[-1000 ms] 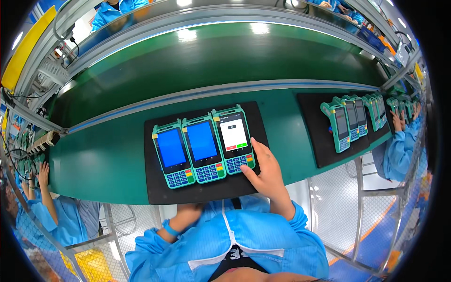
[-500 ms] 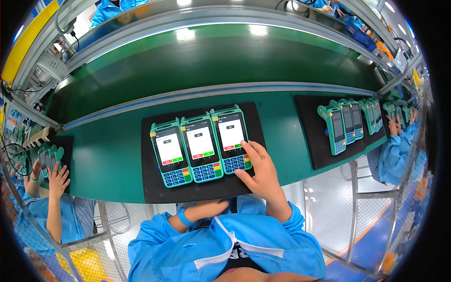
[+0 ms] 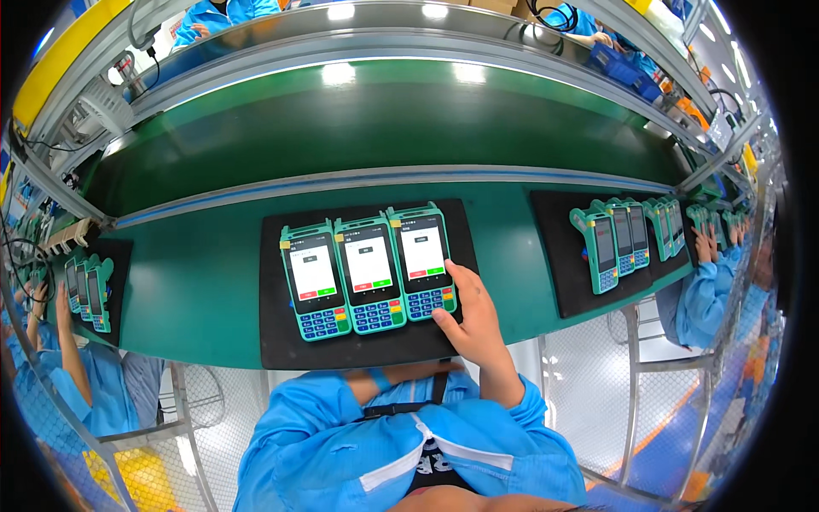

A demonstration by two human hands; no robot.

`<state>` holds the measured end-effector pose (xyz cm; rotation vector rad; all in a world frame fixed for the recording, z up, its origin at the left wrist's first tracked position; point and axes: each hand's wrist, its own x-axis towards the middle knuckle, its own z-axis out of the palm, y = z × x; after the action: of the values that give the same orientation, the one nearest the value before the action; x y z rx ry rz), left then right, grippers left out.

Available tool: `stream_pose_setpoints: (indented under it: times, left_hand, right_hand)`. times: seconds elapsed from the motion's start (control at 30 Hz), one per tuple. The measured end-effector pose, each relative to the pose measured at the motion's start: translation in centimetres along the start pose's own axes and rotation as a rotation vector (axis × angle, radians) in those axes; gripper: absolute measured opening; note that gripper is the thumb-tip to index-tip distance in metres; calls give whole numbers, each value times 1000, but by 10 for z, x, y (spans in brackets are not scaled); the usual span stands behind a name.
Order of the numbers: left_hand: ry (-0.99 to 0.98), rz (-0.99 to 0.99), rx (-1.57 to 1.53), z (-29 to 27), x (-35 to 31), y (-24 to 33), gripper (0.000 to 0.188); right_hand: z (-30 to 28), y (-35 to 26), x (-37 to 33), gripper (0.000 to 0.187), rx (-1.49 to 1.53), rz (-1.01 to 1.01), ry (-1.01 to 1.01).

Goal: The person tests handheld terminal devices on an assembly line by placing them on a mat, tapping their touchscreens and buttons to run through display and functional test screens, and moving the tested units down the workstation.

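Three green handheld payment terminals lie side by side, screens lit, on a black mat: the left terminal (image 3: 312, 271), the middle terminal (image 3: 368, 264) and the right terminal (image 3: 421, 256). Each screen has a red and a green button above a blue keypad. My right hand (image 3: 478, 320) rests at the right terminal's right side, fingers apart. Its index finger is beside the screen edge, and the thumb is at the keypad's lower corner. Below the table's front edge, my left hand (image 3: 416, 371) lies across my lap; its fingers cannot be made out. A blue band circles that wrist.
The black mat (image 3: 277, 350) lies on a green table (image 3: 196, 282). A green conveyor belt (image 3: 409, 119) runs behind a metal rail. Further right, another mat (image 3: 567, 286) holds several terminals (image 3: 604, 247). Co-workers in blue sit on both sides, the left one beside several terminals (image 3: 95, 294).
My right index finger has moved off the right terminal's screen to its edge. My left hand has slid rightward below the table edge. The left co-worker's hand has shifted off the terminals' front.
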<state>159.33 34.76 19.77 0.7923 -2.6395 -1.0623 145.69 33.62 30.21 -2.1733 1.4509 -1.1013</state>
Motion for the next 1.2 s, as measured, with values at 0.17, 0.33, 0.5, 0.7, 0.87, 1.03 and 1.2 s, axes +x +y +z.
stream_pose_setpoints:
  times: [0.17, 0.33, 0.5, 0.7, 0.87, 1.03, 1.2]
  left_hand:
    - [229, -52, -64, -23, 28, 6, 28]
    - [398, -99, -133, -10, -73, -36, 30]
    - [118, -79, -338, -64, -164, -6, 30]
    - [1003, -120, -509, -99, -199, -12, 39]
    - [1376, -29, -788, -105, -126, -36, 62]
    - [1282, -146, -466, -101, -107, -21, 75]
    - [1193, -156, -365, -101, -110, -20, 81]
  right_hand:
    - [0, -3, -1, 65, -14, -5, -20]
    - [-5, -1, -7, 66, -19, 15, 1]
    - [-3, -2, 2, 64, -10, -47, 18]
    - [0, 1, 6, 64, -9, -22, 37]
    - [5, 6, 3, 64, -22, -25, 24]
    - [6, -1, -2, 62, -136, 5, -3]
    - [5, 2, -1, 59, -108, 5, 10]
